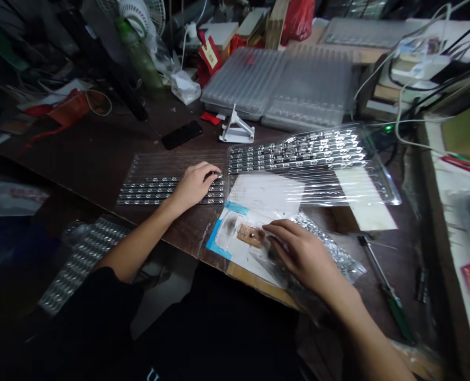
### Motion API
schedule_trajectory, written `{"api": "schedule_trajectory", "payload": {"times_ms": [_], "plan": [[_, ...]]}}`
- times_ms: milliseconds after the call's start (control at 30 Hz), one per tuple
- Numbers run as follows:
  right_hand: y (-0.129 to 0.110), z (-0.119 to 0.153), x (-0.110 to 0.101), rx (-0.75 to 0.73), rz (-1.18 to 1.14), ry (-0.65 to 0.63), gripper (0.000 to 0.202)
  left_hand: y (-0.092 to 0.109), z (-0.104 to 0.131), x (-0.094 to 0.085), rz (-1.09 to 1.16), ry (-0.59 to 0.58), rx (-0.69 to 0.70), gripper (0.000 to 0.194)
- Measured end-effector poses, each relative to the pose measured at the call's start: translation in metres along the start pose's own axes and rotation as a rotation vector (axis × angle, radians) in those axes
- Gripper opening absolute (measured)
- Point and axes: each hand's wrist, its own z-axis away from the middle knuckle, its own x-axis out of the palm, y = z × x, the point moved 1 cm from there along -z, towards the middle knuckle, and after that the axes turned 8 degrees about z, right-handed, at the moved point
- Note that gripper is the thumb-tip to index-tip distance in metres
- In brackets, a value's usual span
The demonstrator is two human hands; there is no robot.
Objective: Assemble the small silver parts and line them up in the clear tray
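Note:
My left hand (195,184) is over a clear plastic tray (139,165) whose near rows hold small shiny metal parts. Its thumb and fingertips pinch one small metal part (218,175) at the tray's right edge. My right hand (304,251) hovers beside a small brown block (250,236) with a dark round spot in its middle. The fingers of that hand are apart, and nothing shows between them. White paper with blue tape (219,241) lies under the block. Next to the right hand, a clear bag (330,246) holds many small metal pieces.
A second ribbed tray (298,151), partly filled with metal parts, lies at the right. Behind are stacked clear trays (242,74), a white stand (237,129) and a black phone (182,135). A green-handled screwdriver (395,309) lies at right. Another tray (86,259) sits below the table edge.

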Motion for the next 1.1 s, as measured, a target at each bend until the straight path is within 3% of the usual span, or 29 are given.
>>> {"api": "schedule_trajectory", "payload": {"times_ms": [200,533,633,767,900,967,1100], "plan": [[0.016,0.011,-0.021,0.087,-0.015,-0.032,0.025,-0.004,-0.006,0.000,-0.121,-0.083,-0.040,0.018],[0.016,0.018,-0.017,0.177,0.124,-0.334,0.018,0.000,-0.015,-0.016,-0.224,-0.147,-0.059,0.020],[0.010,0.017,-0.018,0.161,0.148,-0.367,0.016,0.017,-0.024,-0.005,-0.165,-0.144,-0.008,0.021],[0.008,0.017,-0.018,0.168,0.148,-0.329,0.016,0.056,-0.046,0.025,-0.087,-0.147,0.103,0.016],[0.013,0.017,-0.020,0.183,0.033,-0.270,0.013,0.081,-0.065,0.037,-0.183,-0.059,0.160,0.011],[0.015,0.018,-0.022,0.187,0.009,-0.236,0.012,0.077,-0.066,0.033,-0.268,-0.034,0.152,0.007],[0.012,0.018,-0.026,0.161,0.029,-0.189,0.011,0.046,-0.060,0.023,-0.415,-0.055,0.092,0.005]]}}
